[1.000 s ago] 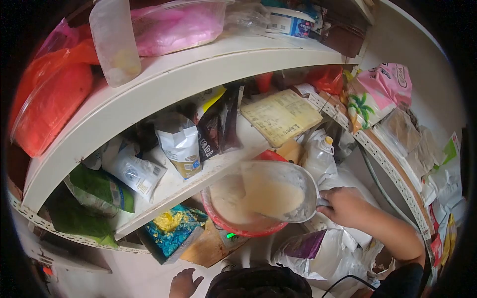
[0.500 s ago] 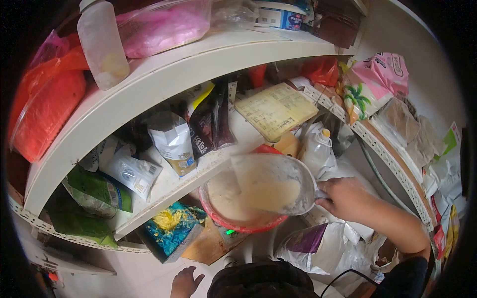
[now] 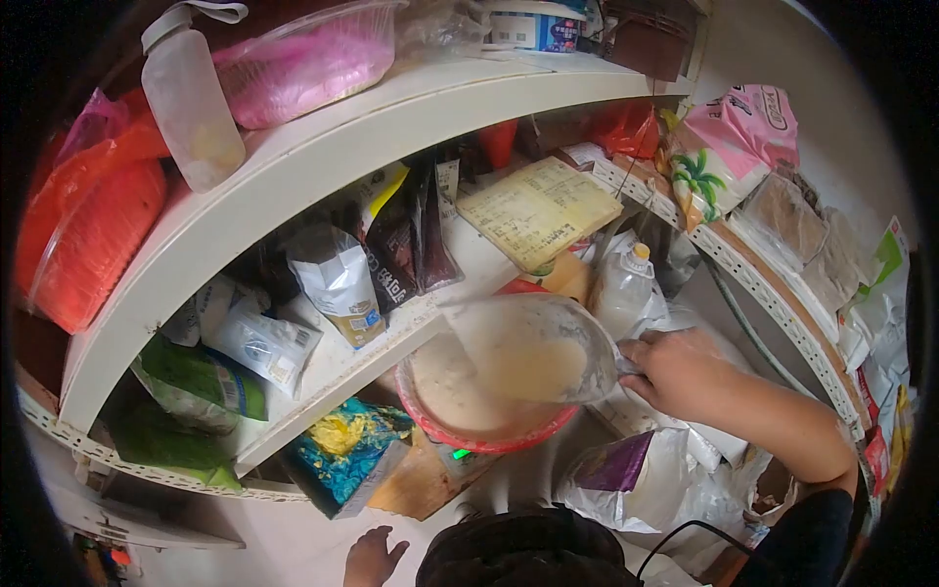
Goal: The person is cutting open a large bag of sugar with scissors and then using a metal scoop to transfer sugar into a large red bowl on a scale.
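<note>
My right hand [image 3: 675, 372] grips the handle of a clear plastic scoop [image 3: 587, 338]. The scoop hangs over a red bowl [image 3: 507, 445], slightly blurred, with pale powder [image 3: 538, 367] inside it. More cream-coloured powder [image 3: 455, 396] fills much of the bowl. Under the bowl's front edge a small green-lit display [image 3: 462, 454] shows, with most of its device hidden. Low in the view, my left hand [image 3: 373, 559] holds nothing, its fingers apart. Nearest to it is an open box with a blue and yellow liner [image 3: 352, 445].
A white shelf [image 3: 337, 132] arches above, bearing a squeeze bottle [image 3: 196, 112] and a plastic tub of pink stuff [image 3: 313, 68]. Bags, including a silver one [image 3: 337, 289], crowd the lower shelf. Beyond the scoop stand a handwritten sheet [image 3: 538, 210] and a jug [image 3: 623, 289]. An open white bag [image 3: 641, 479] lies right.
My right hand and the scoop have risen a little, and the scoop's near edge sits higher over the bowl. The whole view has shifted slightly. My left hand stays low with fingers apart.
</note>
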`<state>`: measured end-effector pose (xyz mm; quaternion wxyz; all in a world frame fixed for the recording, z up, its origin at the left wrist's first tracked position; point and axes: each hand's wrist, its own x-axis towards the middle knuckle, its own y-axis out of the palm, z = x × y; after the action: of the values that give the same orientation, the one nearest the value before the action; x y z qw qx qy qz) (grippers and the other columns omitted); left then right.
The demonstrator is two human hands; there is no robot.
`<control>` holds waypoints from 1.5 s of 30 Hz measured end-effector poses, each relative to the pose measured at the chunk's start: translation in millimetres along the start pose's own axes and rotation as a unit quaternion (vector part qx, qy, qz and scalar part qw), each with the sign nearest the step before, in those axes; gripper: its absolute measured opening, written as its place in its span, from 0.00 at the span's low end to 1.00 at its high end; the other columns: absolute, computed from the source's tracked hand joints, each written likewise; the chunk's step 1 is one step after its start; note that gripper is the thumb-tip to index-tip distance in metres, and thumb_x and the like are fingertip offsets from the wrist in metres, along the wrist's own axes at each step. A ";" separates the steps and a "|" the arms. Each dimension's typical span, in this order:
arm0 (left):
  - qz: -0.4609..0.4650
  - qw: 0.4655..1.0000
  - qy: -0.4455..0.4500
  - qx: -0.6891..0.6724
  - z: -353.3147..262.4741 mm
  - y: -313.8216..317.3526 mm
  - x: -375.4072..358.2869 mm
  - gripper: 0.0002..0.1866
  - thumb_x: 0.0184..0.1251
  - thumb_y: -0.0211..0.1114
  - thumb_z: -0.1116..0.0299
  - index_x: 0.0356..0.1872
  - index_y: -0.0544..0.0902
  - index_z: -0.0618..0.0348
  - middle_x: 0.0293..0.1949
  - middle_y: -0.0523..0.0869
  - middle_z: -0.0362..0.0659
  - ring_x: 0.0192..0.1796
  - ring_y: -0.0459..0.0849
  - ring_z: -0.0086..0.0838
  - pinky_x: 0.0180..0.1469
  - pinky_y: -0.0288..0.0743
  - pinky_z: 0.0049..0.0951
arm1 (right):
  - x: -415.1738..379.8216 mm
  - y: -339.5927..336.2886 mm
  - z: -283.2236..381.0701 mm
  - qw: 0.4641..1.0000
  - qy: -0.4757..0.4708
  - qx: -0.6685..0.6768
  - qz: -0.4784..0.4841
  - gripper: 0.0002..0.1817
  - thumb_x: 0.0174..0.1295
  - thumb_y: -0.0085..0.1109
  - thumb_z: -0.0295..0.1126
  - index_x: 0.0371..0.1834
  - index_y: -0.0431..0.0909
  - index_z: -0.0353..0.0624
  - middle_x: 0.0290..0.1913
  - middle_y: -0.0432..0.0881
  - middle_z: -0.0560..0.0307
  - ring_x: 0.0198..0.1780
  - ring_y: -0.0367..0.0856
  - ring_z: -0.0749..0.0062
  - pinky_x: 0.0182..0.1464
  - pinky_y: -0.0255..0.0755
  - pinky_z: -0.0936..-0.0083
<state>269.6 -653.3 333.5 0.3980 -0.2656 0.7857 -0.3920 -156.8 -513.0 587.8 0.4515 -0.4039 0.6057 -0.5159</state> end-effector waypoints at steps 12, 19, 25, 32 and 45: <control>0.001 1.000 0.005 0.008 -1.6 -1.8 0.1 0.27 0.61 0.64 0.48 0.53 0.79 0.59 0.52 0.82 0.49 0.55 0.80 0.44 0.57 0.73 0.40 | 0.4 -5.5 1.7 0.993 -0.039 -0.100 -0.057 0.19 0.60 0.56 0.37 0.52 0.74 0.39 0.33 0.80 0.52 0.34 0.83 0.57 0.32 0.77 0.62; 0.001 1.000 0.007 0.012 -0.9 -2.9 2.6 0.27 0.60 0.64 0.48 0.52 0.79 0.59 0.52 0.83 0.50 0.55 0.80 0.43 0.57 0.73 0.39 | 0.2 2.9 -5.0 0.977 -0.080 -0.159 -0.118 0.23 0.54 0.54 0.32 0.56 0.73 0.38 0.33 0.79 0.55 0.33 0.82 0.64 0.32 0.76 0.69; -0.005 0.999 0.038 0.011 10.4 2.2 8.8 0.26 0.61 0.64 0.49 0.52 0.79 0.60 0.50 0.83 0.51 0.54 0.81 0.44 0.57 0.73 0.39 | -2.8 4.2 -6.1 0.955 -0.109 -0.207 -0.184 0.26 0.51 0.54 0.31 0.58 0.72 0.39 0.31 0.76 0.59 0.33 0.81 0.68 0.32 0.76 0.72; -0.101 0.982 0.160 -0.015 -20.2 -14.3 27.3 0.12 0.60 0.65 0.66 0.43 0.83 0.60 0.42 0.85 0.49 0.44 0.83 0.43 0.48 0.76 0.37 | -15.3 13.4 -14.5 0.952 -0.091 -0.189 -0.221 0.28 0.50 0.58 0.32 0.58 0.72 0.41 0.30 0.74 0.59 0.31 0.80 0.68 0.33 0.76 0.74; 0.040 0.792 0.583 0.173 -193.3 -51.6 186.9 0.17 0.57 0.55 0.70 0.47 0.83 0.48 0.48 0.82 0.42 0.54 0.79 0.39 0.56 0.72 0.36 | -125.3 96.8 -35.7 0.818 0.302 0.453 -0.186 0.15 0.62 0.63 0.32 0.49 0.79 0.36 0.32 0.83 0.56 0.30 0.78 0.77 0.35 0.72 0.79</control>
<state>12.6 -739.9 370.8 -0.0815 0.1184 0.7975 -0.5860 -160.1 -370.3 510.4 0.2730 -0.0827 0.3226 -0.9025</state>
